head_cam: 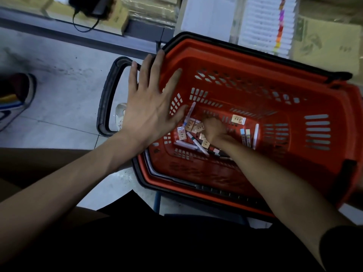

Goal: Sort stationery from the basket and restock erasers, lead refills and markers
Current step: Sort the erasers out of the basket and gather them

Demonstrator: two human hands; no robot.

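Note:
A red plastic basket (255, 61) with a black rim fills the right half of the view. On its floor lie several small packaged erasers (238, 119), white markers (198, 145) and lead refill tubes (245, 137). My left hand (151, 103) hovers flat with fingers spread over the basket's left rim, holding nothing. My right hand (213, 130) reaches down into the basket, fingers curled among the erasers; whether it grips one is hidden.
The basket's black handle (107, 99) hangs out to the left over the grey tiled floor (64, 81). A shoe (15, 99) stands at the far left. Cardboard boxes (330, 42) and stacked white packs (261, 24) lie behind the basket.

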